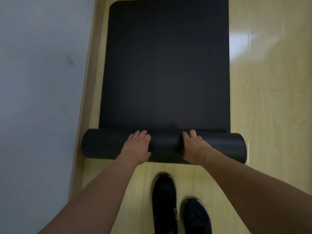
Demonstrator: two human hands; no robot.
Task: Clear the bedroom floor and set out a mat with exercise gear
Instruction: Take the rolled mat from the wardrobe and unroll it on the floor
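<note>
On the floor (270, 115) in the head view, a dark mat (165, 65) lies flat and long, with its far end near the top of the picture. Its near end is a thick roll (104, 143), not yet laid out. The left hand (137, 143) and the right hand (194, 145) both rest on top of the roll, side by side, with fingers fairly straight and pressing down, not wrapped around it. So the step in hand looks like rolling the mat out flat. I think the next move is to pull the roll back toward the feet, keeping both hands even so the mat stays straight.

2 black shoes (164, 200) stand just behind the roll, right where it has to go, so they will need to step back. A grey wall (42, 81) runs along the left side, and the roll's left end is very near it. No exercise gear shows yet
</note>
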